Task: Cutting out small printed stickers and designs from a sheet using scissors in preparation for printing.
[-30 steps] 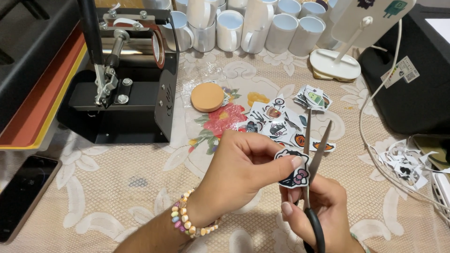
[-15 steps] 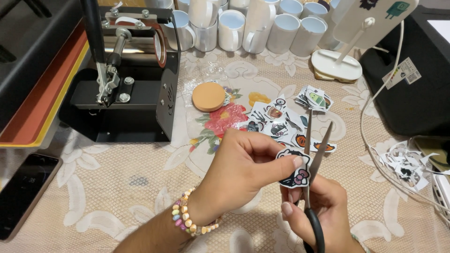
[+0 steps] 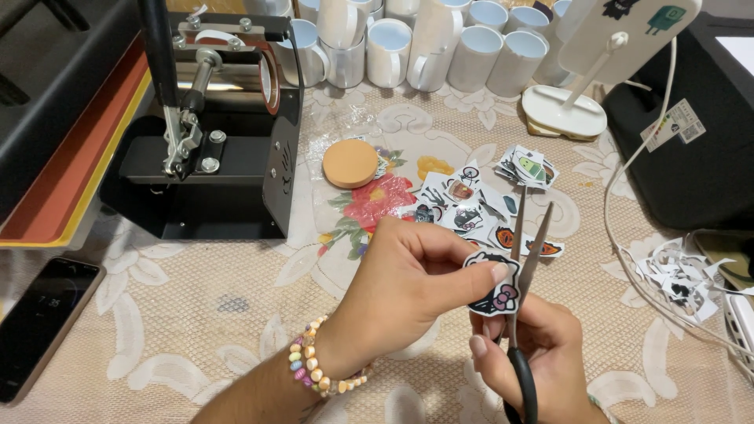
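Now the left hand [image 3: 400,286] is pinching a sticker [image 3: 493,283] between thumb and fingertips, just below the frame's centre. Right beside it, at five o'clock, the right hand [image 3: 534,353] is gripping the scissors [image 3: 522,290] by their black handles, fingers closed through the loops, blades parted narrowly and pointing toward twelve, the sticker's right edge lying against them. A bead bracelet [image 3: 322,369] is sitting on the left wrist. Cut stickers [image 3: 471,204] are lying loose on the lace tablecloth [image 3: 196,314] at one o'clock, a cork disc [image 3: 350,162] at eleven. White mugs [image 3: 440,39] are standing at twelve; what is inside cannot be told. A mug press [image 3: 220,133] is sitting at ten, a phone [image 3: 43,322] at eight, paper scraps [image 3: 675,275] at three
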